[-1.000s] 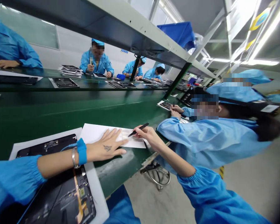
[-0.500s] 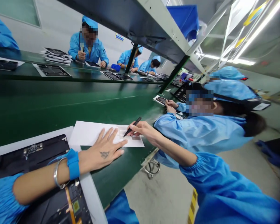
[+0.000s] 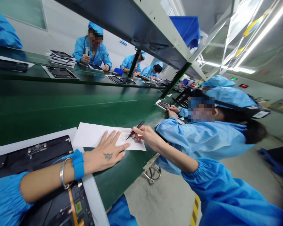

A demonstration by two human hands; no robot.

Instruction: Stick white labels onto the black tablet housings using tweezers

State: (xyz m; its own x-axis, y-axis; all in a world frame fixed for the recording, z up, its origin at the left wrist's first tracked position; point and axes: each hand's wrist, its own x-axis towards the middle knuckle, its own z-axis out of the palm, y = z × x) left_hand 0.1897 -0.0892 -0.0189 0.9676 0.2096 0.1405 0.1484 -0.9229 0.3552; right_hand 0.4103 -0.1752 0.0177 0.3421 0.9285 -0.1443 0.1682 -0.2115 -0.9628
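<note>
My left hand [image 3: 107, 153] lies flat with fingers spread on a white sheet [image 3: 94, 135] on the green bench, pinning it down. My right hand [image 3: 145, 134] is closed on black tweezers [image 3: 136, 129], whose tip touches the sheet near pale strips just past my left fingertips. An opened black tablet [image 3: 37, 153] with a circuit board and orange flex cable lies on a white tray under my left forearm, which wears a blue wrist strap and a metal bangle.
A co-worker in a blue coat [image 3: 202, 135] sits close on my right, working on another tablet [image 3: 163, 104]. A green conveyor belt [image 3: 61, 103] runs past. Across it, several people in blue sit with tablets [image 3: 61, 72]. A steel shelf [image 3: 143, 28] hangs overhead.
The view has shifted slightly. The tweezers' tip has stayed on the sheet, edging a little to the right. My left hand keeps pressing the sheet.
</note>
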